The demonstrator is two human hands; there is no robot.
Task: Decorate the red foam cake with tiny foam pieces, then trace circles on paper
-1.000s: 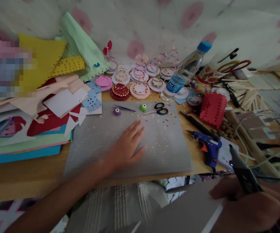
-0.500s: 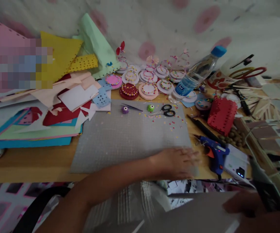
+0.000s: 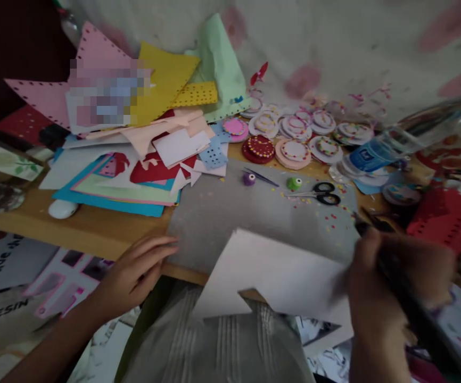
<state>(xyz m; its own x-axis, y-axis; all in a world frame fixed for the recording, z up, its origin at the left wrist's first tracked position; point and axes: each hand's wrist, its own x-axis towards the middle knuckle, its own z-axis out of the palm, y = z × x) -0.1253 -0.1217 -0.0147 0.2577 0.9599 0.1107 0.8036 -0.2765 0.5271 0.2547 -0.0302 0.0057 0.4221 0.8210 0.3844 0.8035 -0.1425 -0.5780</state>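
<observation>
My left hand (image 3: 142, 268) holds nothing, its fingers stretched out at the left front corner of the grey cutting mat (image 3: 198, 213). My right hand (image 3: 398, 276) is closed around a long black tool (image 3: 418, 319), too blurred to name more exactly. A white sheet of paper (image 3: 278, 266) with a notch cut from its lower edge spans the mat's front and my lap. Its right end passes behind my right hand; whether the fingers grip it too is hidden. Farther back on the mat lie black-handled scissors (image 3: 326, 193), tweezers (image 3: 261, 176), a purple punch (image 3: 248, 178) and a green punch (image 3: 294, 184).
Stacked coloured papers (image 3: 114, 197) cover the left side. Small decorated paper discs (image 3: 292, 152) line the back. A water bottle (image 3: 368, 154) leans at the right, near a red paper box (image 3: 446, 218). Paper confetti (image 3: 330, 217) dots the mat.
The view has swung left. My left hand has moved from the mat's right front to its left corner. My right hand has risen over the table edge, and the white sheet has come up with it.
</observation>
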